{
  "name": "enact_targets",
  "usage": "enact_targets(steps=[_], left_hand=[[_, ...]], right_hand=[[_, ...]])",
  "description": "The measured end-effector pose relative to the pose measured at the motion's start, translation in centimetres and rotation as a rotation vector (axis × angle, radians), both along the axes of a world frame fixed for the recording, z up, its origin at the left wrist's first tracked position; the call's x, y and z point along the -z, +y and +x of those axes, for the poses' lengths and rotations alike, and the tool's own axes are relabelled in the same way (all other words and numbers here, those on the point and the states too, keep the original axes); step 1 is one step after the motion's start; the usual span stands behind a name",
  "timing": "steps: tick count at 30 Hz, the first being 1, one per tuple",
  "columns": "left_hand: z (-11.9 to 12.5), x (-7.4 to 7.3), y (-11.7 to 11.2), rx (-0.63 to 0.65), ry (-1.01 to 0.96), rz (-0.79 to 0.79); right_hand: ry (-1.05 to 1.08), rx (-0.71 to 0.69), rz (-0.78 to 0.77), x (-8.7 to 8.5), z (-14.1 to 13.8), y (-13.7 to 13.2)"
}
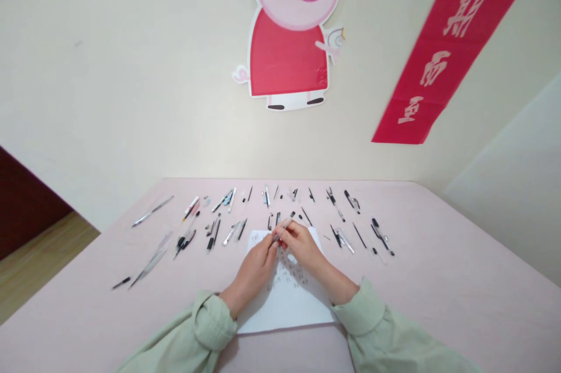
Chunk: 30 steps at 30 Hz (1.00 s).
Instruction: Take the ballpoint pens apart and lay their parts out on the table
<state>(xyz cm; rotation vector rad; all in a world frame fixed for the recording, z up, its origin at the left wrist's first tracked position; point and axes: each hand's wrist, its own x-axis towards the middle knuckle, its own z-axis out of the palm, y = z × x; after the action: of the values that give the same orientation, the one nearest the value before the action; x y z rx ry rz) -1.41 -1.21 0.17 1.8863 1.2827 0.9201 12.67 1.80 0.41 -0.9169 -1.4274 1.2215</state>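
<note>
Both of my hands meet over a white sheet of paper [289, 303] with scribbles on it. My left hand [256, 268] and my right hand [302, 247] pinch a thin grey pen [283, 227] between their fingertips; the pen points up and to the right. Pale green sleeves cover both forearms. Around the paper, several pens and loose pen parts [210, 235] lie in rows on the pink table [438, 285].
More pens and parts [379, 235] lie to the right of the paper, and long clear barrels [151, 259] lie at the left. A cartoon pig cutout [289, 40] and a red banner [442, 51] hang on the wall behind the table.
</note>
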Motion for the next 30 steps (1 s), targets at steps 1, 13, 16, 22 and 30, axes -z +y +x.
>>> enact_targets(steps=[1, 13, 16, 22, 30], left_hand=[[0.0, 0.2, -0.1, 0.002, -0.014, -0.012], [-0.4, 0.6, -0.2, -0.01, -0.076, -0.062], [-0.3, 0.3, -0.1, 0.013, -0.137, -0.049], [-0.3, 0.3, 0.2, -0.037, -0.221, -0.177], [-0.7, 0.2, 0.3, -0.055, -0.161, -0.067]], right_hand=[[-0.005, 0.0, -0.005, -0.1, -0.1, -0.2], [0.043, 0.04, -0.042, -1.1, -0.9, -1.3], [0.039, 0.042, -0.046, -1.0, -0.8, -1.1], [0.199, 0.229, -0.166, -0.9, 0.8, 0.3], [0.224, 0.224, -0.209, -0.2, 0.9, 0.6]])
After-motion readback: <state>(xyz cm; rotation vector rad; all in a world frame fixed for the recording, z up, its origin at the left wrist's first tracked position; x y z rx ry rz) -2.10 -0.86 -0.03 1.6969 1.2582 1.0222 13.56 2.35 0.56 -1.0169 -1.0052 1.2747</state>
